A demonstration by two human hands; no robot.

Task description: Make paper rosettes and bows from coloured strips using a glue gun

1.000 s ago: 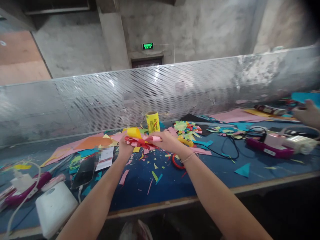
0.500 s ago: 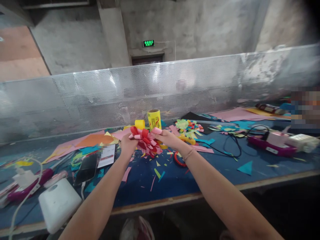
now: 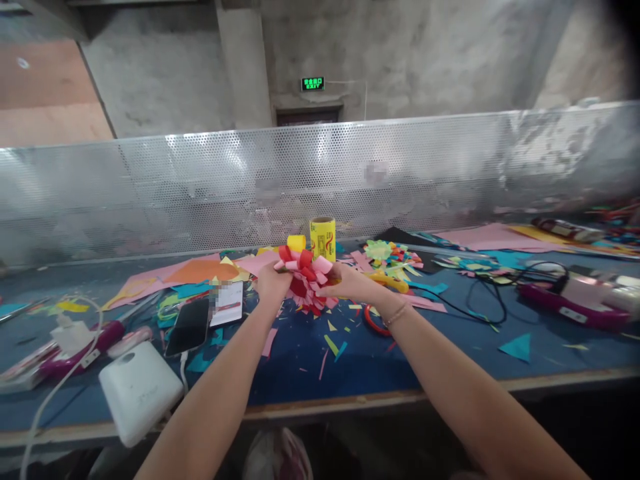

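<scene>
A paper flower (image 3: 304,288) of curled red and pink strips is held up over the blue table, between my two hands. My left hand (image 3: 273,283) grips its left side, with the fingertips partly hidden behind the strips. On the right side, my right hand (image 3: 350,283) has its thumb and fingers closed on the flower's edge. Just behind the flower stand a tall yellow roll (image 3: 323,239) and a smaller yellow tape roll (image 3: 297,243). Red-handled scissors (image 3: 376,321) lie partly under my right wrist, and a yellow-handled tool (image 3: 390,281) lies beyond it.
Paper scraps litter the blue table (image 3: 310,387). Left are a phone (image 3: 189,327), a white power bank (image 3: 141,392) and a purple power strip (image 3: 103,347). Another purple strip (image 3: 573,308) with black cable lies right. A perforated metal screen (image 3: 210,193) runs along the back.
My right hand has shifted from a pink strip at the flower's top right down to its right side. The flower's face has turned more toward me. The whole view has swung slightly left.
</scene>
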